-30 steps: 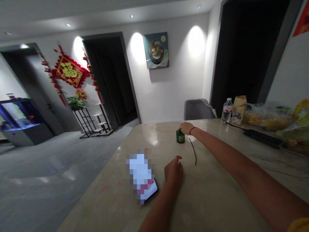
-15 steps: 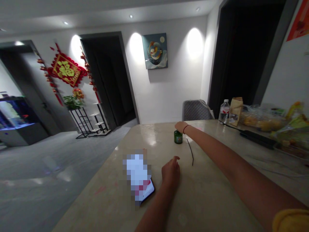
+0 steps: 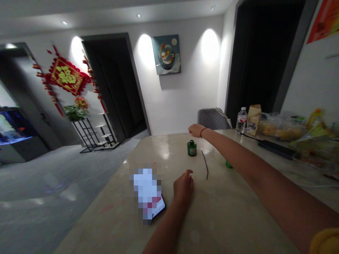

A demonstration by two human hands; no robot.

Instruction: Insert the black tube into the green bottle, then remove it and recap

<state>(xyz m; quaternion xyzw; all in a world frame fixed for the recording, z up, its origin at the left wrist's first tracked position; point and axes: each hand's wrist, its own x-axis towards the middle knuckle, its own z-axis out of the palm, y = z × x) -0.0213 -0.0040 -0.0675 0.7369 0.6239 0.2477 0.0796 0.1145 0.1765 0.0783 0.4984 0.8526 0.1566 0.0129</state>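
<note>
A small green glass bottle stands upright on the table, its narrow mouth uncovered. Just above and behind it is my right hand, fingers curled together and apart from the bottle. What those fingers hold, if anything, is hidden from me. My left hand rests on the tabletop, loosely curled with the index finger sticking out, and I see nothing in it. A thin dark stick lies to the right of the bottle. Partly behind my right forearm shows a small green object.
A phone, mostly blurred out, lies left of my left hand on the table. To the right are a water bottle, a paper bag, a long black object and plastic-bagged food. A grey chair stands beyond.
My right hand has risen off the top of the green bottle, leaving its mouth in sight. The green object by my forearm has come into view. My left hand stays on the table.
</note>
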